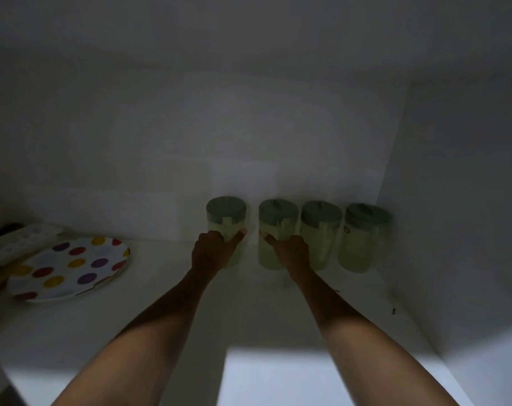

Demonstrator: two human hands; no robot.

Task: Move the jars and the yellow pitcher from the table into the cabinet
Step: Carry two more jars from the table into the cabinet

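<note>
Both hands setting jars at far right of cabinet shelf (278,317): left hand (212,253) wrapping leftmost jar (226,221), right hand (290,253) wrapping second jar (275,227). Next: releasing both, withdrawing without tipping. Pitcher unseen.

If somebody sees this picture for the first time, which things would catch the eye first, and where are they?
First the row of four green-lidded jars at the back of the dim cabinet shelf, toward its right corner. Both bare arms reach in: the left hand grips the leftmost jar, the right hand the second jar. At the left lies a white plate with coloured dots.
</note>
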